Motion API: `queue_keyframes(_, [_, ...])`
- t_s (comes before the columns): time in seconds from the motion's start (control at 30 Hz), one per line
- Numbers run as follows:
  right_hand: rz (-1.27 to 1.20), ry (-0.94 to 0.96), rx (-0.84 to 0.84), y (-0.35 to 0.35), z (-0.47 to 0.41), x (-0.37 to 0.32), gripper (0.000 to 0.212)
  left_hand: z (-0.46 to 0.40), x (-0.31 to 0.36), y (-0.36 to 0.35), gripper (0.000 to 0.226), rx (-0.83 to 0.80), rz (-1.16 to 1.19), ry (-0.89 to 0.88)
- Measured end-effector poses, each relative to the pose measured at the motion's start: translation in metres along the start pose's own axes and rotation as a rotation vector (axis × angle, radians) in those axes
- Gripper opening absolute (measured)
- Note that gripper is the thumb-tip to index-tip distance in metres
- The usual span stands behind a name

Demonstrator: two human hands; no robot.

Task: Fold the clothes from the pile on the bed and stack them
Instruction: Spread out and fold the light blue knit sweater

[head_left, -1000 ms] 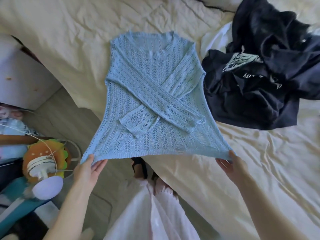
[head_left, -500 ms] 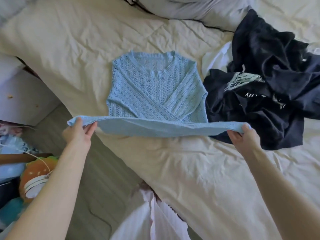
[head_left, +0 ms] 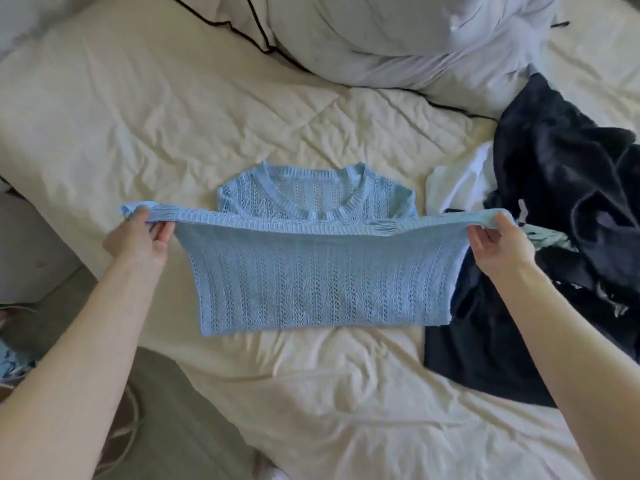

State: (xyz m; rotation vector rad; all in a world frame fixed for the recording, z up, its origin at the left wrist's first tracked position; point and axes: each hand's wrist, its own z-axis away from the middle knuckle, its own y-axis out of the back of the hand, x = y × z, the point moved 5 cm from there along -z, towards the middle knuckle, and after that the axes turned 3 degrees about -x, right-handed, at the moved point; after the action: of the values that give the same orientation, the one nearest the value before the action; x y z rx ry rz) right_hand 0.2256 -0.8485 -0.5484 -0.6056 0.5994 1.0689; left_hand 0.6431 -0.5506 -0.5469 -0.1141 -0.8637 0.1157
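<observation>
A light blue knit sweater (head_left: 311,278) lies on the cream bed (head_left: 138,116), its lower half folded up over the chest, so the hem stretches just below the neckline. My left hand (head_left: 138,233) pinches the hem's left corner. My right hand (head_left: 498,244) pinches the right corner. Both corners are held slightly above the bed and pulled wide. The crossed sleeves are hidden under the fold. To the right lies the pile of dark navy clothes (head_left: 561,209) with a white garment (head_left: 457,181) under it.
A bunched white duvet with black piping (head_left: 398,36) lies at the head of the bed. The bed's corner ends at the left, with grey floor (head_left: 173,427) below and a white cord on it. A white cabinet (head_left: 27,244) stands at the far left.
Both hands lifted the sweater's hem from the near edge and carried it away from me over the body, up to the neckline. The view moved forward and up over the bed.
</observation>
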Motion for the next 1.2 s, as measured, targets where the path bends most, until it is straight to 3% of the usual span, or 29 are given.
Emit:
queue_keyframes(0.17, [-0.005, -0.019, -0.014, -0.054, -0.041, -0.002, 0.005, -0.038, 0.005, -0.053, 0.016, -0.010, 0.078, -0.004])
queue_keyframes(0.3, [0.005, -0.051, -0.013, -0.085, -0.073, -0.002, 0.010, -0.071, 0.004, -0.088, 0.006, -0.011, 0.120, 0.011])
queue_keyframes(0.47, [-0.166, -0.138, -0.100, -0.116, -0.103, 0.016, 0.033, -0.112, -0.011, -0.116, 0.024, -0.079, 0.155, 0.090])
queue_keyframes(0.53, [0.002, -0.105, -0.165, -0.122, -0.105, 0.032, 0.033, -0.118, -0.026, -0.118, 0.032, -0.098, 0.079, 0.072])
queue_keyframes(0.6, [0.393, 0.059, -0.176, -0.123, -0.102, 0.052, 0.023, -0.111, -0.047, -0.112, 0.023, -0.130, -0.177, -0.026])
queue_keyframes(0.67, [0.858, 0.308, -0.235, -0.128, -0.093, 0.072, 0.023, -0.098, -0.060, -0.103, 0.020, -0.117, -0.703, -0.368])
queue_keyframes(0.7, [1.083, 0.426, -0.314, -0.133, -0.087, 0.084, 0.022, -0.085, -0.067, -0.105, 0.023, -0.188, -0.960, -0.589])
queue_keyframes(0.8, [1.645, 0.707, -0.695, -0.150, -0.069, 0.122, 0.025, -0.041, -0.114, -0.125, 0.025, -0.781, -1.400, -1.069])
queue_keyframes(0.87, [1.788, 0.817, -0.850, -0.163, -0.068, 0.134, 0.026, -0.027, -0.146, -0.141, 0.034, -1.090, -1.622, -1.194])
queue_keyframes(0.9, [1.782, 0.855, -0.859, -0.172, -0.069, 0.133, 0.031, -0.028, -0.155, -0.154, 0.041, -1.142, -1.732, -1.166])
queue_keyframes(1.0, [1.692, 0.860, -0.725, -0.199, -0.083, 0.118, 0.053, -0.052, -0.154, -0.201, 0.055, -0.955, -1.848, -0.918])
queue_keyframes(1.07, [1.628, 0.818, -0.620, -0.206, -0.088, 0.107, 0.059, -0.067, -0.136, -0.225, 0.058, -0.813, -1.672, -0.757])
queue_keyframes(1.2, [1.648, 0.890, -0.610, -0.176, -0.055, 0.125, 0.055, -0.044, -0.132, -0.207, 0.056, -0.773, -1.604, -0.948])
